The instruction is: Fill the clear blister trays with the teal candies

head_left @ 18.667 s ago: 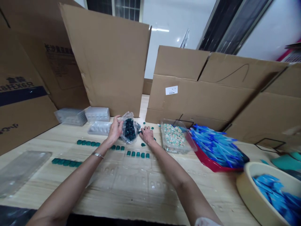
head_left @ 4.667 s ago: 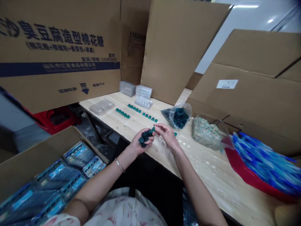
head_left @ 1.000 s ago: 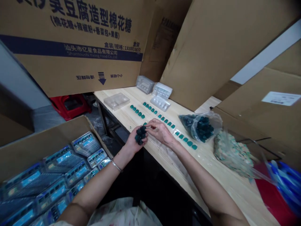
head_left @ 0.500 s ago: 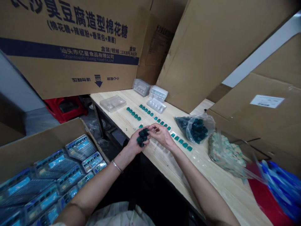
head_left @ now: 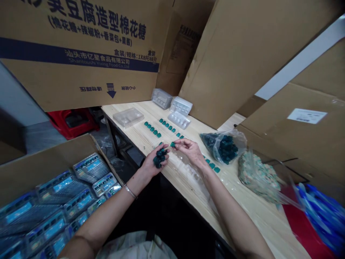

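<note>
Cupped upward near the table's front edge, my left hand holds a small heap of dark green, gem-like pieces. Just right of it, my right hand pinches one green piece between thumb and fingertips, above a clear plastic tray that my hand and forearm partly cover. Beyond my hands, green pieces sit in short rows: one row at the left, another row behind it. A further row shows to the right of my right wrist.
A bag of dark green pieces lies on the table, beside a bag of pale pieces. Clear trays are stacked at the back; a clear tray lies left. An open carton of blue-labelled packs stands lower left. Large cardboard boxes wall the back.
My right hand has drawn away from the left with one green piece in its pinch. My left hand has shifted slightly left, still holding the heap.
</note>
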The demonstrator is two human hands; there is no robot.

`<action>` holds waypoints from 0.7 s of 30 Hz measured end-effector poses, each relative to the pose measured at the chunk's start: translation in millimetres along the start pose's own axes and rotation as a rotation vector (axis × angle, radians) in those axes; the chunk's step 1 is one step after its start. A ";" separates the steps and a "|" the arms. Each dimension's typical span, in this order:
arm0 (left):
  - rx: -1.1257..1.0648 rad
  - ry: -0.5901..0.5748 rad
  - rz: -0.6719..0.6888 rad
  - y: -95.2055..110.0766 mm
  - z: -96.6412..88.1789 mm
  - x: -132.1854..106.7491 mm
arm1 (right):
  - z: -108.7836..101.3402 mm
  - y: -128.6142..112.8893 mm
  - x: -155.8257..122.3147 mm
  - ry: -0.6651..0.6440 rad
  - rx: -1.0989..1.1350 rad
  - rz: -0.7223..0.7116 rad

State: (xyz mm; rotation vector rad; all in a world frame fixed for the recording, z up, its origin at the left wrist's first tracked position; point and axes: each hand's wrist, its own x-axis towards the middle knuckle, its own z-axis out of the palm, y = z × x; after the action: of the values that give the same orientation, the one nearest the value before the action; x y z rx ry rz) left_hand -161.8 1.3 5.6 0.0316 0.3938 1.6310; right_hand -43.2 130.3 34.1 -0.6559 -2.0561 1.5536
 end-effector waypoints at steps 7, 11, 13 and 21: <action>0.029 0.043 0.048 11.3 -22.4 -29.7 | -15.4 15.0 21.4 0.009 -0.541 -0.282; 0.030 0.056 0.034 9.5 -29.0 -34.3 | -5.5 20.9 31.5 -0.117 -0.672 -0.404; 0.024 0.045 0.023 8.5 -31.2 -33.0 | 1.2 19.4 33.9 -0.178 -0.696 -0.469; 0.013 0.026 0.025 10.2 -38.4 -29.6 | 19.4 20.5 36.3 -0.298 -0.818 -0.511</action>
State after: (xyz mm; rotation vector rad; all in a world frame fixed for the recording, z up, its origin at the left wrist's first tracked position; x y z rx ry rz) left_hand -178.1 -36.9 -21.4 0.0252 0.4256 1.6545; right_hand -81.7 143.8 12.8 -0.1107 -2.7981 0.5132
